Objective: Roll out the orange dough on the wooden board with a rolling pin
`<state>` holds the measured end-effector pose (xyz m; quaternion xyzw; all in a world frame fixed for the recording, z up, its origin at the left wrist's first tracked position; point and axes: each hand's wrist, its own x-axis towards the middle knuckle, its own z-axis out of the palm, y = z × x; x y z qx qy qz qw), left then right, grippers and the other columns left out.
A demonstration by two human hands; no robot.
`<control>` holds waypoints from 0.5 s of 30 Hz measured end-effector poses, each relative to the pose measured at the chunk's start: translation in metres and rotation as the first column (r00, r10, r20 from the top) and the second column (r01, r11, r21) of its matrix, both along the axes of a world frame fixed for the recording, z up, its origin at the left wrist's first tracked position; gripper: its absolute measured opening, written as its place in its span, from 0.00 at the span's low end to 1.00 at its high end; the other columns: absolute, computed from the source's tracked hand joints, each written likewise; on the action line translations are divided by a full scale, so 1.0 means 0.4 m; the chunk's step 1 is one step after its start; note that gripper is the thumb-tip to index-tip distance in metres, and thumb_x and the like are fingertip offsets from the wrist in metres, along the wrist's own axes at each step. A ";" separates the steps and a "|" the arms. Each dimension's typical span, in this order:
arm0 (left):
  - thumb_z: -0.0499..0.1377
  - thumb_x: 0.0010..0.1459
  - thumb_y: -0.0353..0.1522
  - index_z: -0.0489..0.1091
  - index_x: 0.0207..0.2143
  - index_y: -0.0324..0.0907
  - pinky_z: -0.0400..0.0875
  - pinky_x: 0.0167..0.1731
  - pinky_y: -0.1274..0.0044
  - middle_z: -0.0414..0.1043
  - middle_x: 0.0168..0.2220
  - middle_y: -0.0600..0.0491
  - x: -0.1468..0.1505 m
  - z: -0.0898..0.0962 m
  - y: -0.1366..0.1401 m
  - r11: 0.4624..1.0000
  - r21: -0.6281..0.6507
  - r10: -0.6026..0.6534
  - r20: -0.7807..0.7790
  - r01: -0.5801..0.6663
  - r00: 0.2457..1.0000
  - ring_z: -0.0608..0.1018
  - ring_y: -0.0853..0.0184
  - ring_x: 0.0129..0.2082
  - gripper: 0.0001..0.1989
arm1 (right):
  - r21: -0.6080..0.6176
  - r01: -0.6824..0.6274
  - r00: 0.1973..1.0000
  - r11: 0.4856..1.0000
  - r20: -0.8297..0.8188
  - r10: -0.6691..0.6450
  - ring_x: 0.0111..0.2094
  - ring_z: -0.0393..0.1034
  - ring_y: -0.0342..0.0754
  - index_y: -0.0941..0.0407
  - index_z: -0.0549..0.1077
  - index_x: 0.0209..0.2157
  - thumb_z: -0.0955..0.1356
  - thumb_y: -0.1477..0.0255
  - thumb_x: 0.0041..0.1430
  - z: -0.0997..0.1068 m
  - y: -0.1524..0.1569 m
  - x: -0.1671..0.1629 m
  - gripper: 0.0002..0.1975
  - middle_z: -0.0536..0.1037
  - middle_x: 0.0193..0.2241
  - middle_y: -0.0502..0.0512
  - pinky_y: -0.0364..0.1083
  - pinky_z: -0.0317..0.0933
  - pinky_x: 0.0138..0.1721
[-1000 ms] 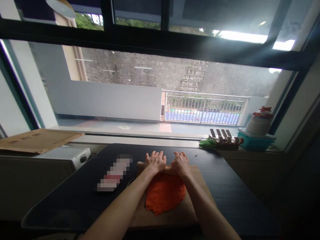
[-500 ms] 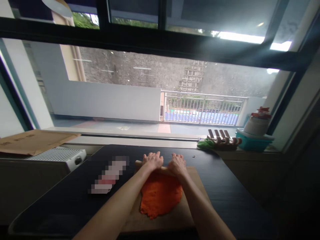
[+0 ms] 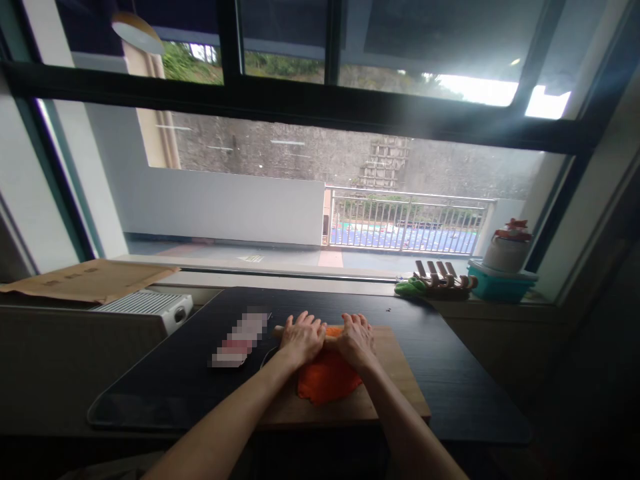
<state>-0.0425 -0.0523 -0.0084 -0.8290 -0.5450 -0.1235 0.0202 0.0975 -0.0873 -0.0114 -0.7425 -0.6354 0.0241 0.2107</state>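
A sheet of orange dough lies on a wooden board in front of me, and a wooden rolling pin rests across it. My left hand presses palm down on the pin's left part, fingers stretched forward and slightly apart. On the pin's right part sits my right hand, also palm down with fingers extended over it. A strip of dough shows beyond the pin between the hands. Both hands cover most of the pin, and its right end is hidden.
The board stands on a dark table. Left of it lies a blurred-out flat object. Farther left, a brown paper envelope rests on a white radiator. A green cloth and a teal box sit on the windowsill.
The pin and both hands have come back toward me over the dough, so orange now shows beyond the pin. My view has tilted up slightly.
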 end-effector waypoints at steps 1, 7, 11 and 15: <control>0.37 0.65 0.41 0.71 0.46 0.47 0.49 0.58 0.57 0.69 0.54 0.51 0.010 0.001 0.017 1.000 -0.009 0.020 0.003 -0.020 1.000 0.62 0.59 0.60 0.24 | -0.011 0.014 1.000 1.000 0.005 -0.014 0.59 0.53 0.57 0.57 0.67 0.53 0.57 0.72 0.61 0.005 0.017 0.005 0.21 0.69 0.53 0.61 0.52 0.48 0.55; 0.37 0.63 0.44 0.71 0.44 0.45 0.58 0.53 0.58 0.72 0.51 0.47 0.073 0.020 0.141 0.991 -0.109 0.086 0.016 -0.084 0.996 0.69 0.58 0.54 0.26 | 0.028 0.037 0.997 0.999 0.064 -0.039 0.53 0.60 0.55 0.59 0.68 0.52 0.57 0.73 0.60 0.020 0.143 0.044 0.20 0.71 0.50 0.63 0.50 0.51 0.51; 0.37 0.63 0.44 0.72 0.44 0.40 0.62 0.50 0.60 0.74 0.48 0.42 0.105 0.033 0.212 0.984 -0.132 0.123 0.014 -0.120 0.992 0.73 0.55 0.50 0.29 | 0.010 0.001 0.998 1.000 0.070 -0.002 0.52 0.62 0.53 0.60 0.67 0.53 0.57 0.74 0.61 0.014 0.214 0.071 0.21 0.71 0.49 0.64 0.49 0.52 0.49; 0.41 0.61 0.41 0.73 0.44 0.40 0.63 0.49 0.61 0.73 0.49 0.42 0.114 0.031 0.232 0.978 -0.165 0.124 -0.014 -0.125 0.992 0.73 0.55 0.50 0.25 | -0.055 0.013 0.999 0.998 0.054 -0.010 0.51 0.63 0.55 0.61 0.67 0.53 0.58 0.74 0.60 0.003 0.233 0.080 0.20 0.72 0.48 0.65 0.49 0.54 0.47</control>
